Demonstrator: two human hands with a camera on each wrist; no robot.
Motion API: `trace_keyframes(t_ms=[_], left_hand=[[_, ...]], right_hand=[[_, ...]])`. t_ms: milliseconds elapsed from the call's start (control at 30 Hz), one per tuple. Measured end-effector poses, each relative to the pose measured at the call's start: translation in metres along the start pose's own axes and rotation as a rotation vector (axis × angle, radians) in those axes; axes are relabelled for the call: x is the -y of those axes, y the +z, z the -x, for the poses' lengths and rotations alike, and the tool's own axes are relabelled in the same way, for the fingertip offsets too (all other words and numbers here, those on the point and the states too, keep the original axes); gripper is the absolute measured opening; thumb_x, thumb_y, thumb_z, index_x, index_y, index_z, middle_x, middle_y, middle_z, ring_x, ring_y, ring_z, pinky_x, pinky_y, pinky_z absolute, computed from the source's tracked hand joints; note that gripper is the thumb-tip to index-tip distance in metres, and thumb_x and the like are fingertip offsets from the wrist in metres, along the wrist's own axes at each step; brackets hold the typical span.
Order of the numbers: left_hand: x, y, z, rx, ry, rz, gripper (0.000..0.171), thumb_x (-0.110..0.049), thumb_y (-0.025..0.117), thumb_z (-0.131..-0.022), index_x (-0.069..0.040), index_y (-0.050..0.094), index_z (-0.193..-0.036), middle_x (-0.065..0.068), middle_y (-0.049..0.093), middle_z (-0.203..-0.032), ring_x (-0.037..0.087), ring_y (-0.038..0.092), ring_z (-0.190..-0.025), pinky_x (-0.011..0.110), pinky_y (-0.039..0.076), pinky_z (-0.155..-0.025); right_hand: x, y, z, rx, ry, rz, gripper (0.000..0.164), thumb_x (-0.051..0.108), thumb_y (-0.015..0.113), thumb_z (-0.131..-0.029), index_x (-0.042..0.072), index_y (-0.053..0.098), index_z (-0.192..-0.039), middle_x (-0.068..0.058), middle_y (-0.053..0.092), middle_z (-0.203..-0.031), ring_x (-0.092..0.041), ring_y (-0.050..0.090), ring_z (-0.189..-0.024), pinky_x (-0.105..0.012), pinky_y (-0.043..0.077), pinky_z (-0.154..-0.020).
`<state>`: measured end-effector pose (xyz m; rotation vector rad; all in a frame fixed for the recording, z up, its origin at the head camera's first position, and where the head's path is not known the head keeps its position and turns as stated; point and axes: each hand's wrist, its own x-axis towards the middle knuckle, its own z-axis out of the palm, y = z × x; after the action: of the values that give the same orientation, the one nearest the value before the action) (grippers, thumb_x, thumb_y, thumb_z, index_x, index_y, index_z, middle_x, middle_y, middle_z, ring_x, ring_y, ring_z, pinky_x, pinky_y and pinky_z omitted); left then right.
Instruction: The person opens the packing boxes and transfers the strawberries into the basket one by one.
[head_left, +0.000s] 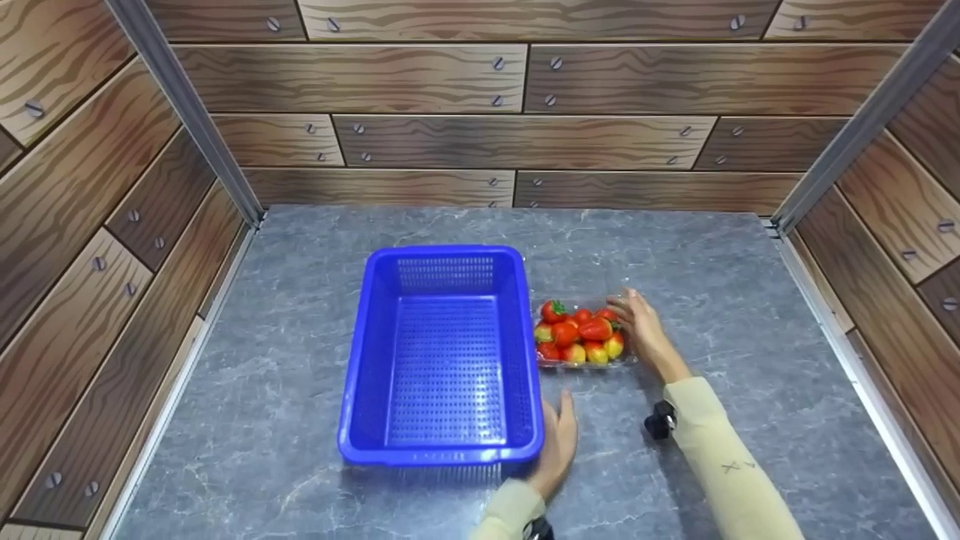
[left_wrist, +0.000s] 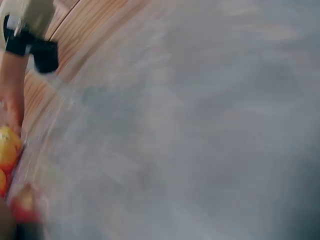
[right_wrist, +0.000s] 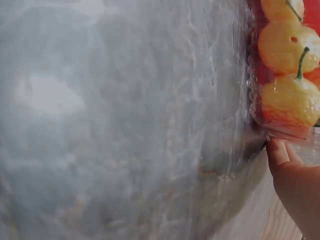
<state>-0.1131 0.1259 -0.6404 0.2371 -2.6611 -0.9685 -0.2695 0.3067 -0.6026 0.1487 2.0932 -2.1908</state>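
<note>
In a booth, wood-print walls (head_left: pixel 427 79) on three sides, grey metal posts (head_left: pixel 191 105) in the back corners. Grey marbled desk (head_left: pixel 289 315) below, running up to the back wall. Blue plastic basket (head_left: pixel 446 367) sat a bit left of the desk's middle, well apart from the left edge, long sides running front to back, holes in the floor and walls. My cream sleeves came in from the front, the right sleeve (head_left: pixel 724 457) longer in view than the left sleeve (head_left: pixel 514 510). Clear plastic box (head_left: pixel 581 366) of fruit lay flat on the desk, just off the basket's right edge, about midway along it, well apart from the desk's right edge; couldn't tell if box and basket touched.

Hands apart. My left hand (head_left: pixel 556 442) was at the basket's near right corner, thumb up, fingers loose, holding nothing I could see; contact with the basket unclear. My right hand (head_left: pixel 645 326) was at the box's right end, fingers spread and mostly straight; fingertips (right_wrist: pixel 278 150) touched the plastic at a corner, no grip round it.

Black wrist device (head_left: pixel 660 420) on the right cuff. In the box: red strawberries (head_left: pixel 564 334), one green-topped, plus yellow-red fruit (right_wrist: pixel 289 47) along the near side. Left wrist view mostly blurred desk.
</note>
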Motion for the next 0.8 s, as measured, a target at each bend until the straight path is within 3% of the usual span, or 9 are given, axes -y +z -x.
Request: trace_keyframes(t_ms=[67, 100, 200, 300, 367, 467, 533, 667, 800], left_hand=[[0.006, -0.008, 0.009, 0.099, -0.011, 0.146, 0.05, -0.034, 0.053, -0.099, 0.008, 0.058, -0.124, 0.022, 0.062, -0.119, 0.036, 0.056, -0.117, 0.046, 0.038, -0.104], [0.009, -0.014, 0.012, 0.148, -0.056, 0.297, 0.057, -0.036, 0.053, -0.099, 0.01, 0.051, -0.131, 0.022, 0.058, -0.127, 0.035, 0.051, -0.124, 0.047, 0.034, -0.108], [0.021, -0.037, 0.02, 0.451, -0.042, 0.472, 0.066, -0.034, 0.049, -0.101, 0.007, 0.03, -0.149, 0.021, 0.036, -0.153, 0.032, 0.032, -0.143, 0.046, 0.023, -0.116], [0.037, -0.067, 0.022, 0.755, 0.117, 0.42, 0.075, -0.036, 0.046, -0.102, -0.004, 0.009, -0.158, 0.014, 0.008, -0.164, 0.027, 0.016, -0.149, 0.041, 0.016, -0.118], [0.047, -0.09, 0.021, 0.868, 0.28, 0.318, 0.072, -0.035, 0.048, -0.101, -0.001, 0.018, -0.157, 0.016, 0.021, -0.162, 0.027, 0.027, -0.146, 0.038, 0.024, -0.116], [0.058, -0.123, 0.016, 0.982, 0.516, 0.192, 0.059, -0.034, 0.051, -0.101, -0.002, 0.04, -0.149, 0.009, 0.05, -0.147, 0.018, 0.05, -0.131, 0.03, 0.038, -0.107], [0.063, -0.145, 0.012, 1.038, 0.615, 0.162, 0.048, -0.035, 0.05, -0.102, -0.008, 0.052, -0.141, 0.0, 0.063, -0.13, 0.009, 0.059, -0.117, 0.025, 0.046, -0.097], [0.071, -0.198, 0.007, 1.098, 0.583, 0.211, 0.036, -0.045, 0.047, -0.102, -0.026, 0.066, -0.127, -0.019, 0.064, -0.109, -0.005, 0.058, -0.098, 0.02, 0.048, -0.084], [0.081, -0.246, -0.013, 1.083, 0.682, 0.304, 0.028, -0.04, 0.046, -0.104, -0.026, 0.071, -0.108, -0.021, 0.063, -0.093, -0.012, 0.054, -0.081, 0.014, 0.047, -0.073]], right_hand=[[-0.001, 0.0, 0.003, 0.009, -0.001, -0.043, 0.061, 0.032, 0.012, -0.109, -0.008, -0.001, -0.154, -0.035, 0.019, -0.155, -0.044, 0.021, -0.144, -0.044, 0.017, -0.119], [-0.001, 0.0, 0.005, 0.019, -0.001, -0.051, 0.062, 0.032, 0.011, -0.109, -0.008, -0.003, -0.154, -0.034, 0.015, -0.156, -0.044, 0.018, -0.146, -0.044, 0.014, -0.119], [-0.002, 0.001, 0.012, 0.049, -0.005, -0.068, 0.063, 0.034, 0.008, -0.108, -0.008, -0.007, -0.153, -0.033, 0.009, -0.158, -0.042, 0.011, -0.147, -0.044, 0.008, -0.12], [-0.001, 0.0, 0.02, 0.059, -0.004, -0.083, 0.064, 0.036, 0.008, -0.108, -0.008, -0.008, -0.153, -0.033, 0.006, -0.158, -0.042, 0.009, -0.148, -0.043, 0.007, -0.12], [0.003, 0.0, 0.026, 0.05, 0.011, -0.092, 0.064, 0.036, 0.008, -0.108, -0.007, -0.006, -0.153, -0.031, 0.006, -0.159, -0.041, 0.01, -0.148, -0.042, 0.008, -0.12], [0.01, 0.001, 0.036, 0.02, 0.052, -0.113, 0.064, 0.037, 0.009, -0.108, -0.006, -0.004, -0.154, -0.03, 0.006, -0.16, -0.039, 0.01, -0.149, -0.041, 0.01, -0.12], [0.016, 0.003, 0.042, -0.013, 0.083, -0.11, 0.064, 0.036, 0.012, -0.109, -0.006, -0.001, -0.155, -0.029, 0.008, -0.16, -0.037, 0.015, -0.148, -0.04, 0.013, -0.12], [0.026, 0.007, 0.057, -0.111, 0.096, -0.043, 0.06, 0.032, 0.021, -0.109, -0.006, 0.009, -0.154, -0.032, 0.02, -0.156, -0.024, 0.043, -0.135, -0.037, 0.026, -0.116], [0.039, 0.017, 0.065, -0.225, 0.019, 0.072, 0.052, 0.026, 0.029, -0.109, -0.009, 0.025, -0.147, -0.026, 0.041, -0.141, -0.011, 0.055, -0.114, -0.033, 0.036, -0.109]])
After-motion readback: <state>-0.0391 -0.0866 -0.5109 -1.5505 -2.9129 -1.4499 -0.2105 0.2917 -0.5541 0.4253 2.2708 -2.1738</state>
